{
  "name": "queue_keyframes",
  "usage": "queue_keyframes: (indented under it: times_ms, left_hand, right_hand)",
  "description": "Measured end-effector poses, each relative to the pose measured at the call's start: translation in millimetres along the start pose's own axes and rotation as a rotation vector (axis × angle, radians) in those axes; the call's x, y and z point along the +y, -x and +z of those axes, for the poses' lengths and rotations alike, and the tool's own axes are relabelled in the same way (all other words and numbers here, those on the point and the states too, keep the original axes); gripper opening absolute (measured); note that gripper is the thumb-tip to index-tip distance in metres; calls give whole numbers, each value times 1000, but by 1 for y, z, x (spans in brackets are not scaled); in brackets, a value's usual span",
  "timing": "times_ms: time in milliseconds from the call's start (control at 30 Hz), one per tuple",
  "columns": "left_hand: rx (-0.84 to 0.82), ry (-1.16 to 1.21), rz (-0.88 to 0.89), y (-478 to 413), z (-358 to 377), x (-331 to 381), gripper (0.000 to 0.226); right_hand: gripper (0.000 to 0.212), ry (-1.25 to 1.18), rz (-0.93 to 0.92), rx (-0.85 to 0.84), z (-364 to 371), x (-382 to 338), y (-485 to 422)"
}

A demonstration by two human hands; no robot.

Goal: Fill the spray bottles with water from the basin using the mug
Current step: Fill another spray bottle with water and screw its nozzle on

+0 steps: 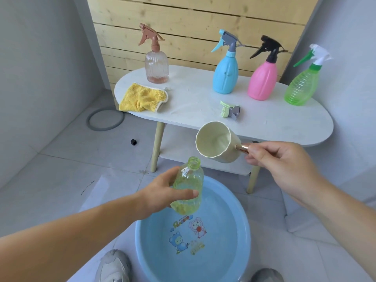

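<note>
Head view: my left grip [160, 194] clasps the uncapped green bottle [189, 186] over the basin [146, 261] at 12 o'clock, my right grip [280, 161] pinches the handle of the tilted mug [215, 142] at 1 o'clock; I'd steady the neck and pour thinly.

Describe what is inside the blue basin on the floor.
The blue basin holds clear water, with cartoon pictures printed on its bottom. The left hand and its uncapped bottle cover part of the far side.
</note>
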State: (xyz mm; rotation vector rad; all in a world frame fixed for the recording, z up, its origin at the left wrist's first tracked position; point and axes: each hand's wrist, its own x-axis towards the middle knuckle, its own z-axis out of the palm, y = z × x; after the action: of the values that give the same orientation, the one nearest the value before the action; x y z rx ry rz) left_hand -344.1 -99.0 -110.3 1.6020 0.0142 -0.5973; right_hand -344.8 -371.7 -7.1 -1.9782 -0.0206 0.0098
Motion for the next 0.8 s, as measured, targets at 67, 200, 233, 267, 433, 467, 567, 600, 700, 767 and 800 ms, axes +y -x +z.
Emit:
queue_keyframes:
  times_ms: [67, 200, 233, 267, 433, 467, 567, 600, 700, 767, 800]
  left_hand:
    - [8, -8, 6, -1, 0, 1, 62]
    - [28, -17, 16, -3, 1, 0, 62]
    - [30, -17, 18, -4, 2, 0, 61]
    - [31, -17, 19, -5, 2, 0, 61]
    - [26, -22, 22, -6, 3, 0, 63]
    - [25, -19, 22, -7, 4, 0, 63]
    - [19, -20, 22, -7, 4, 1, 63]
    - [18, -22, 21, -7, 4, 1, 62]
    - [16, -18, 16, -6, 5, 1, 63]
    - [15, -21, 14, -6, 5, 1, 63]
    - [15, -24, 14, -6, 5, 1, 63]
  right_hand:
    - [17, 8, -31, 6, -1, -3, 1]
    - [14, 12, -83, 2, -1, -7, 4]
    - [14, 16, -93, 2, -2, -8, 4]
    - [14, 18, -103, 2, -2, -9, 4]
    - [13, 46, -136, 2, -1, -9, 5]
    - [13, 46, -145, 3, 0, -9, 5]
    - [13, 36, -167, 3, 1, -9, 5]
    - [12, 44, -177, 4, 2, -9, 5]
    - [10, 69, -204, 18, 2, -8, 4]
    - [10, 76, -215, 24, 2, -8, 4]
    - [10, 76, -219, 23, 3, -8, 4]
